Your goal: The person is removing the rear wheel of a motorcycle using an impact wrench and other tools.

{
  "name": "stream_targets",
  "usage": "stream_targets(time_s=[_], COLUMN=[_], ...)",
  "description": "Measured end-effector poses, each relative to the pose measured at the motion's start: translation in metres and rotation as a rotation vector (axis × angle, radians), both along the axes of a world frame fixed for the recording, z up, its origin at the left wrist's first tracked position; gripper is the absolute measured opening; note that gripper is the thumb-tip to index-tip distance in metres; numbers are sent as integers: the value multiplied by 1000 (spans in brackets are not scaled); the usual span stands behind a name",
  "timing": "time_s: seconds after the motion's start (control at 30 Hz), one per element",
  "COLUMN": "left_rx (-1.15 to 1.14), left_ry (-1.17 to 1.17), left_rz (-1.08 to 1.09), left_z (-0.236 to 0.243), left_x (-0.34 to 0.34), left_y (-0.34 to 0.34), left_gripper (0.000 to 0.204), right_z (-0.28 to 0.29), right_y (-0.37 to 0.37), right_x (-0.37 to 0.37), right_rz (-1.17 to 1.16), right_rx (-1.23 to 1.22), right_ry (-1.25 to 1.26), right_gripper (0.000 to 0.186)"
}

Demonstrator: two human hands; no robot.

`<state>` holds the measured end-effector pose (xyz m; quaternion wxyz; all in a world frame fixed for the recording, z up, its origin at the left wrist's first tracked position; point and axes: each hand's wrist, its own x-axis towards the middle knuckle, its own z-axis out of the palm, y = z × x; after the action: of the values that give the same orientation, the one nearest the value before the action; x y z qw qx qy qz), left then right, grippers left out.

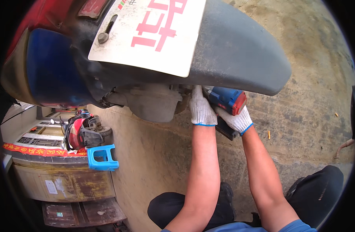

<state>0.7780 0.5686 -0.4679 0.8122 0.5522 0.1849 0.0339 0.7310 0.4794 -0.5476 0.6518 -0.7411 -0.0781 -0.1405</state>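
My right hand [239, 119], in a white knit glove with a blue cuff, grips a cordless impact wrench [225, 99] with a blue body and red rear end. Its dark lower end [225, 129] shows between my wrists. The wrench's front runs in under the grey rear fender [239, 50] of a scooter. Beside it, my left hand [202, 110], gloved alike, reaches up beneath the fender's edge. Its fingertips are hidden there, so what they touch cannot be seen. A dusty grey housing [152, 104] hangs just left of that hand. Above, a white plate [146, 36] with pink marks covers part of the fender.
The scooter's blue lamp cover [51, 69] juts out at the upper left. A light-blue plastic stool [102, 157] stands at left, near a worn wooden cabinet [65, 181] and a red scooter [82, 133]. Stained concrete floor [301, 120] stretches to the right. My bent knees flank my forearms.
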Motion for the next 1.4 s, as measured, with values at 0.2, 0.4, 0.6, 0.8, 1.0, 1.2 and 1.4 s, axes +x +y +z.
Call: stream_targets(time_s=[0.2, 0.4, 0.6, 0.8, 1.0, 1.2, 1.4], left_rx=[-12, 96, 23, -4, 48, 52, 41], left_ry=[45, -27, 83, -7, -4, 19, 53], left_rz=[8, -57, 128, 159, 125, 113, 97], left_z=[-7, -15, -4, -13, -16, -6, -2], left_x=[3, 2, 21, 26, 29, 23, 18], left_y=[16, 14, 19, 15, 26, 18, 16], left_gripper=[42, 48, 41, 48, 52, 46, 43], right_z=[-15, -7, -3, -2, 4, 5, 10], right_y=[18, 11, 10, 1, 13, 16, 10], right_x=[0, -7, 21, 26, 22, 21, 18], right_rz=[-11, 47, 124, 149, 155, 85, 117], right_rx=[145, 332, 63, 96, 294, 200, 327], right_ry=[16, 214, 161, 148, 259, 164, 204], right_gripper=[45, 37, 48, 50, 49, 43, 43])
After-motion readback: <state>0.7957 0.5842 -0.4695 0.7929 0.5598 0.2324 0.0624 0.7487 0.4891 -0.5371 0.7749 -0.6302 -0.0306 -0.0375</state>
